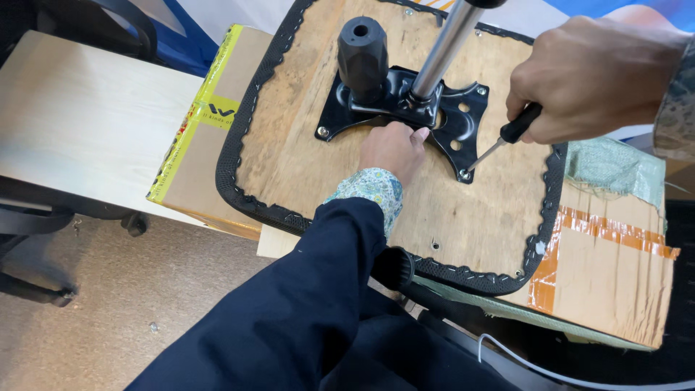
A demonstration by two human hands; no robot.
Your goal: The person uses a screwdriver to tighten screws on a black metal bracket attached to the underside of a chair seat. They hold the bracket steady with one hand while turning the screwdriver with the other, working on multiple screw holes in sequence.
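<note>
An upturned chair seat (347, 152) lies with its raw plywood underside facing up, the wood pale brown, grainy and scuffed, its rounded edge wrapped in black mesh fabric pinned down by a row of small staples. Near the middle sits a black metal mounting plate (405, 116), glossy and stamped with curved cut-outs, bolted at its corners; a ribbed black plastic knob (362, 54) stands upright on it, and a smooth chrome column (445, 43) rises from its centre. The left hand (394, 148), coming out of a dark navy sleeve with a floral cuff, rests on the wood with its fingertips against the near edge of the plate, holding nothing that can be seen. The right hand (586, 76) is closed tight around the black handle of a screwdriver (503, 141), whose thin steel shaft slants down to a screw at the plate's near right corner. The seat rests across two cardboard boxes: one on the left (199, 137) sealed with yellow printed tape, one on the right (615, 268) patched with orange tape and a scrap of green cloth. To the left is a pale wood-grain tabletop (79, 116), and below it a worn beige carpet (137, 304) with the black base and castor of an office chair (43, 224).
</note>
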